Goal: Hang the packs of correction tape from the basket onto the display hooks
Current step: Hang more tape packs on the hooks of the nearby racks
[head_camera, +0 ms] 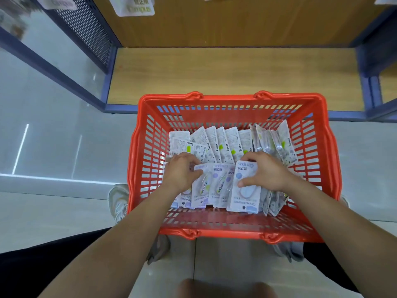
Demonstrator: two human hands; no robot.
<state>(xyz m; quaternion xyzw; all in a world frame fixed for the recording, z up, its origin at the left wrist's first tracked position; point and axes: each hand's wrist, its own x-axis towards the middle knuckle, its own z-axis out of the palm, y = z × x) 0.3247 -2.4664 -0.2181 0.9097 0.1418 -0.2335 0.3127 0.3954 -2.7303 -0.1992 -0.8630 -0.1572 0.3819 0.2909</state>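
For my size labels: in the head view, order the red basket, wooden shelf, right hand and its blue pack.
1. Red basket.
2. Wooden shelf.
3. Right hand and blue pack look alike, so unranked.

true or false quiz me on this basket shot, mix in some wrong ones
1. Both hands are down inside the red basket. True.
2. The right hand has its grip on a blue-faced pack in the near row. True.
3. The basket sits on the wooden shelf. False: it stands on the floor in front of the shelf, between the person's shoes.
4. The left hand lifts a pack above the rim. False: it lies low on the packs at the left of the near row.
5. A hanging pack shows at the top edge. True.
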